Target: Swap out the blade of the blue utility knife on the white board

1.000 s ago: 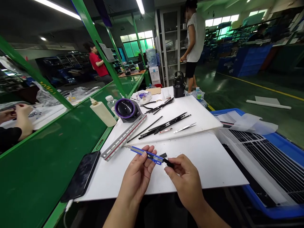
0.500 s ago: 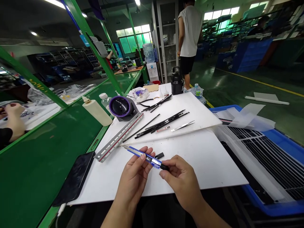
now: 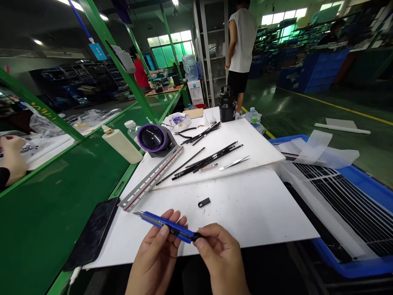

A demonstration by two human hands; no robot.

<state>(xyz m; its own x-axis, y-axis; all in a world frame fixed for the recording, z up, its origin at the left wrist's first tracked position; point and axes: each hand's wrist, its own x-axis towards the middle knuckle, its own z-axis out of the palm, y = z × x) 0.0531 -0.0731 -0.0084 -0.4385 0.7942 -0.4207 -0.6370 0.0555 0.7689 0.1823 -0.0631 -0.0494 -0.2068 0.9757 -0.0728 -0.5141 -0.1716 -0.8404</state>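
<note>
A blue utility knife (image 3: 153,220) is held level above the front of the white work surface, its blade tip pointing left. My left hand (image 3: 158,246) grips its body, thumb on top and fingers behind. At the black rear end, my right hand (image 3: 218,253) pinches the knife between thumb and forefinger. Beyond my hands lies a small black piece with a hole (image 3: 204,202), which looks like a USB stick. A grey scale ruler (image 3: 152,178) rests slantwise behind the blade.
Black strips (image 3: 205,160), tweezers (image 3: 235,162) and pliers (image 3: 187,133) lie on a white foam sheet (image 3: 258,147). A phone (image 3: 92,233) is at left, near a white squeeze bottle (image 3: 123,145). On the right stands a blue bin (image 3: 362,268). A co-worker's hand (image 3: 14,149) shows far left.
Both hands have moved left and nearer to me with the utility knife. The small black piece, partly covered before, now shows fully on the surface.
</note>
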